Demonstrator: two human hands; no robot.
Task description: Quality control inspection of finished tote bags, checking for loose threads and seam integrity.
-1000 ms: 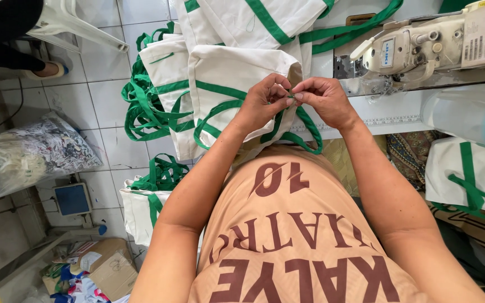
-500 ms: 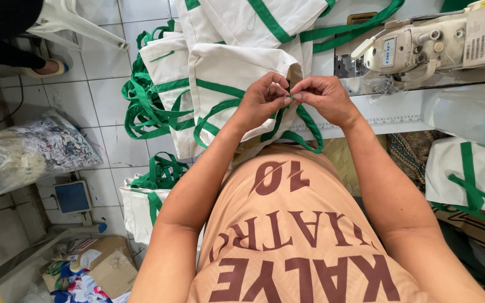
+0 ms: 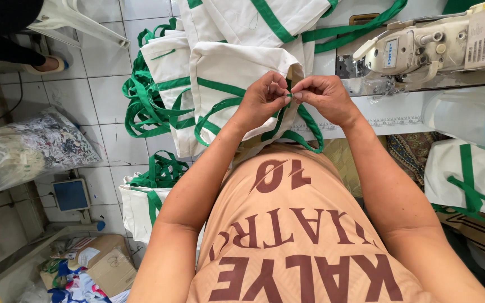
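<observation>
Cream tote bag [image 3: 225,73], green straps, edge pinched by left hand [image 3: 262,98], right hand [image 3: 324,95]

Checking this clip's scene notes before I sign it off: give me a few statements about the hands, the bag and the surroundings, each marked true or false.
1. Both hands meet at the edge of a white cloth bag with green straps. True.
2. The left hand and right hand are far apart. False: their fingertips nearly touch.
3. A sewing machine stands to the right of the hands. True.
4. The floor is bare wood. False: it is pale tile.
5. The bags piled on the floor have red straps. False: green.
</observation>
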